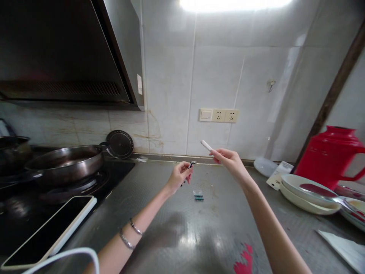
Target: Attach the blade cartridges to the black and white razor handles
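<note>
Over the counter, my left hand (181,174) pinches a small, slim dark piece with a shiny silver end (192,164); its exact kind is too small to make out. Higher and to the right, my right hand (226,158) grips a slim white tube (206,145), like a pen barrel, between thumb and fingers. The tube points up and left, apart from the dark piece. Below and between both hands, a small clear packet (197,193) with dark green sticks (199,198) lies on the metal counter (171,236).
A phone (48,232) with a white cable (85,251) rests at the left near the stove. A steel pan (68,161) sits on the burner. Stacked bowls (302,201), a small card (280,175) and a red thermos jug (322,156) stand at the right. Wall sockets (225,115) are behind.
</note>
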A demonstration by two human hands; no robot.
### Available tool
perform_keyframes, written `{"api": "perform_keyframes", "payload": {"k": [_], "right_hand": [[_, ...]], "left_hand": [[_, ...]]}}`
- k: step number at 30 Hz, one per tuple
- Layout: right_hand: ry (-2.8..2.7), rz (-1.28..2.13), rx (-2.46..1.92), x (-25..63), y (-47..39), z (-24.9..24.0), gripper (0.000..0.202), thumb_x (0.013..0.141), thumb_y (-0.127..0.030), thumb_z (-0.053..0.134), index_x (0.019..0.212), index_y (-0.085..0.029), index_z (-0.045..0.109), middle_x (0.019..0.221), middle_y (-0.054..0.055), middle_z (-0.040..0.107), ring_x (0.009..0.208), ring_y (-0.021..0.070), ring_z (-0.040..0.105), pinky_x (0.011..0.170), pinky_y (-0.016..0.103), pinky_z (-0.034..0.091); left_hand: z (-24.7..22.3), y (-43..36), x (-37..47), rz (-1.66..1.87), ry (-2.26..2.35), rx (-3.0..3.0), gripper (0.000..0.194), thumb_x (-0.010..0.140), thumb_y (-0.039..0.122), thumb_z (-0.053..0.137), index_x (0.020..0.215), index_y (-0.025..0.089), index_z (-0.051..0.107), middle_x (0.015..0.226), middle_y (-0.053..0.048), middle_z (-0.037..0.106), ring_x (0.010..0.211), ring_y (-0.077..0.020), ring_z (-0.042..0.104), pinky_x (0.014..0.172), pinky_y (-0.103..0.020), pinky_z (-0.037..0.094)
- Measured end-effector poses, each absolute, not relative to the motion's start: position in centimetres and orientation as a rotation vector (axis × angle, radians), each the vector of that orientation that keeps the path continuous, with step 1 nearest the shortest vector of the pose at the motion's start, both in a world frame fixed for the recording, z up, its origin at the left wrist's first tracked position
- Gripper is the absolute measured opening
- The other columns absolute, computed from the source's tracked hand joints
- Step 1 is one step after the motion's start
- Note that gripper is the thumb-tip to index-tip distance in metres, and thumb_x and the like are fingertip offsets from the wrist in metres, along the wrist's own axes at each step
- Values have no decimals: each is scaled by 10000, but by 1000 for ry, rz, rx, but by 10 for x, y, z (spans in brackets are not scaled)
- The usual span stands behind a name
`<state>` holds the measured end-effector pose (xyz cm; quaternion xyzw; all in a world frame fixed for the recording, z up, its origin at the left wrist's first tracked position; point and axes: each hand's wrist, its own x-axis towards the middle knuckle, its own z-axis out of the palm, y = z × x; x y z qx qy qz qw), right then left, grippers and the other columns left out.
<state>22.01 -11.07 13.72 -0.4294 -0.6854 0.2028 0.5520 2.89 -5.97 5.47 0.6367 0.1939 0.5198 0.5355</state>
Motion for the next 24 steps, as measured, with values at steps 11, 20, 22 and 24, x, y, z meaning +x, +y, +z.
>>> {"api": "perform_keyframes", "payload": {"k": [11, 20, 22, 24], "right_hand": [[-1892, 320, -1352, 226, -101, 124, 478, 709, -578, 531, 561, -129, 605, 468, -29, 408, 486, 86, 366, 458, 209, 232], [-1932, 423, -1364, 238, -92, 116, 455, 696, -553, 558, 556, -124, 610, 461, -22, 442, 462, 83, 394, 453, 208, 250], [-1939, 447, -1331, 236, -92, 116, 455, 707, -552, 549, 564, -124, 611, 463, -22, 446, 462, 82, 397, 453, 206, 253], [-1969, 488, -1280, 231, -92, 115, 454, 718, -549, 541, 576, -124, 615, 468, -22, 451, 469, 82, 405, 457, 204, 261]], "left_hand": [[48, -65, 35, 1290, 549, 1460, 307, 762, 421, 531, 876, 136, 552, 606, 46, 416, 416, -29, 318, 365, -169, 203], [48, -69, 38, 1357, 610, 1478, 322, 755, 423, 549, 877, 126, 579, 596, 45, 406, 453, -40, 318, 403, -181, 209], [48, -69, 38, 1357, 612, 1476, 316, 754, 419, 550, 871, 127, 579, 588, 46, 403, 450, -41, 317, 403, -182, 209], [48, -70, 38, 1348, 612, 1475, 314, 753, 417, 550, 866, 126, 578, 577, 49, 397, 442, -41, 311, 399, -182, 208]]}}
